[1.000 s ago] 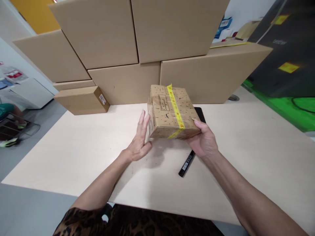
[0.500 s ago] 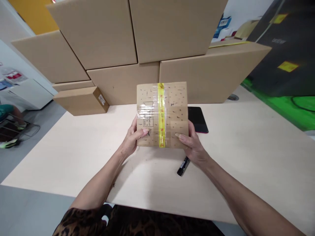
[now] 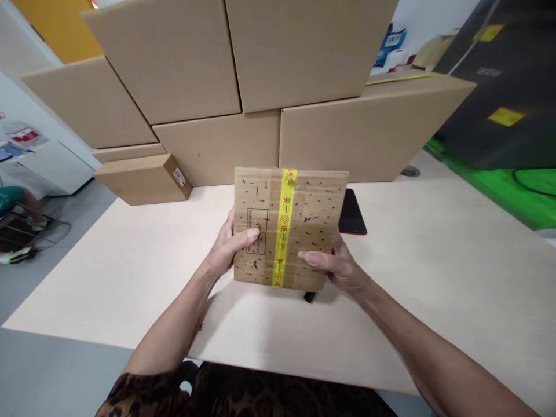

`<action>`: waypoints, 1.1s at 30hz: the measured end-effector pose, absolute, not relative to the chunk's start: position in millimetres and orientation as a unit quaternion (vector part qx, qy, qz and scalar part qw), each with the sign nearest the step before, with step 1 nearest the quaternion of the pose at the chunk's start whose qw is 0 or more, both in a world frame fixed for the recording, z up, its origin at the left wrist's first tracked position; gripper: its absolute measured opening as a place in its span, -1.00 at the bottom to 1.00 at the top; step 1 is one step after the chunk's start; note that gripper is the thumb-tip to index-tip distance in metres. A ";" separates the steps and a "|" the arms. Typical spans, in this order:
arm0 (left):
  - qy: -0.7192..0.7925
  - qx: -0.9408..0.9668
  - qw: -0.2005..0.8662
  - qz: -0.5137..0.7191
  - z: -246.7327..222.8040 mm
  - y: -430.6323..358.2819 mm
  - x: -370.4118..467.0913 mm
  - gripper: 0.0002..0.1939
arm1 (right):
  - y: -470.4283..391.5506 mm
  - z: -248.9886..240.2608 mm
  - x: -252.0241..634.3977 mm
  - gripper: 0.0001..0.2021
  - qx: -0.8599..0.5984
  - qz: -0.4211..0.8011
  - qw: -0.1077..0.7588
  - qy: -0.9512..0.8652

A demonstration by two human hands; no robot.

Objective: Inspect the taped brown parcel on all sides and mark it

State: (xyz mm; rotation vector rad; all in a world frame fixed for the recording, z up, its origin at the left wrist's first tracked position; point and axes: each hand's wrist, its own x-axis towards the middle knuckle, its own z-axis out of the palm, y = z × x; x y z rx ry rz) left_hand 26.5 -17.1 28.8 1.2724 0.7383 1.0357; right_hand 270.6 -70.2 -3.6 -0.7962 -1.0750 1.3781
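A small cardboard box (image 3: 317, 226) is held up above the table, its broad face turned to me. Yellow tape with red print runs down its middle, and short dark marks dot the face beside a printed frame. My left hand (image 3: 228, 243) is closed on the left side, thumb on the front. At the right side my right hand (image 3: 339, 263) grips it the same way; the fingers of both hands are hidden behind. Under the box's lower edge the end of a black marker-like stick (image 3: 310, 297) shows. A dark tablet or phone (image 3: 354, 213) lies partly behind the box.
Large cardboard boxes (image 3: 174, 63) are stacked along the back of the pale table (image 3: 434, 278). A flat carton (image 3: 139, 180) with a label sits in front of them at the left. A round grommet (image 3: 410, 171) is set in the tabletop at back right. Part of a seated person (image 3: 17, 200) shows at far left.
The box has come lower and its face has tilted, so it looks taller and the glare on the tape is gone. It now covers most of the black stick.
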 end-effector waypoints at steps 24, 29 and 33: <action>0.203 0.756 0.383 0.491 41.0 -11.6 4.7 0.18 | -79.5 1.4 293.7 0.24 -0.291 0.380 0.610 -0.632; 0.176 0.797 0.328 0.476 42.4 -6.8 1.2 0.30 | -82.9 13.9 297.2 0.24 -0.305 0.324 0.595 -0.669; 0.196 0.811 0.290 0.469 49.8 -15.6 -2.9 0.27 | -84.7 20.1 289.9 0.17 -0.313 0.295 0.595 -0.679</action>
